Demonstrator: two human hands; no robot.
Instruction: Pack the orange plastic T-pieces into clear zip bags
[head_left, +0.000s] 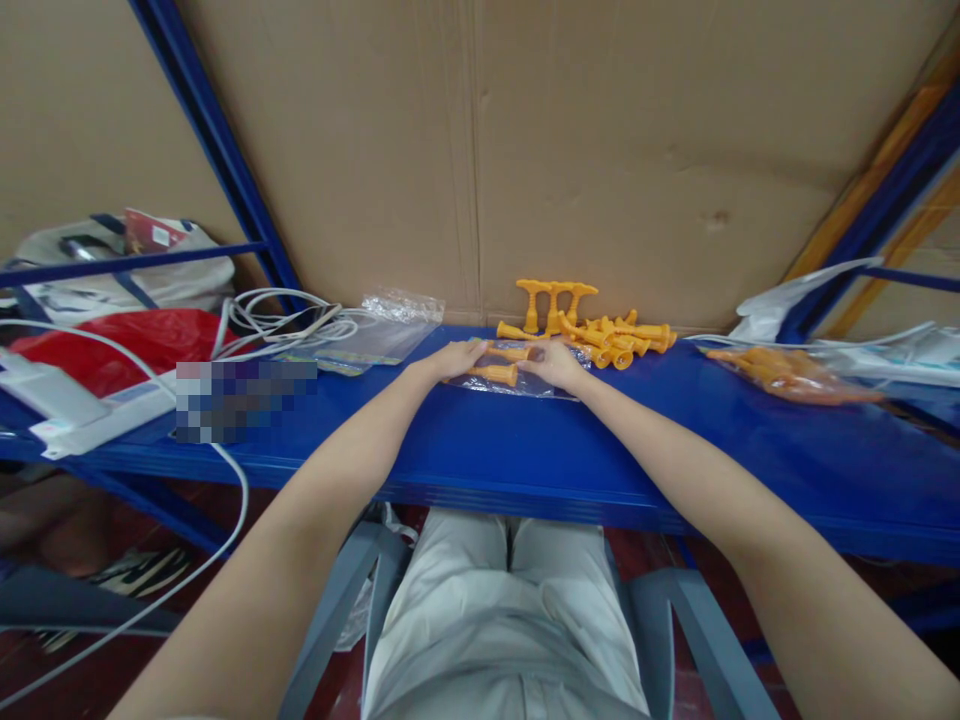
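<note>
A small clear plastic bag [517, 385] lies flat on the blue shelf [525, 450] with orange plastic pegs [496, 374] inside it. My left hand [450, 358] rests on the bag's left end, fingers pressed flat on it. My right hand [553, 362] presses down on the bag's right part, fingers curled over it. Just behind the hands lies a pile of loose orange pegs [619, 340], three of them standing upright against the cardboard wall [555, 300].
A stack of empty clear bags [375, 335] and white cables [285, 318] lie at the left. A white power strip [90, 415] and a red bag [142, 345] sit further left. A filled bag of orange pegs [787, 372] lies at the right.
</note>
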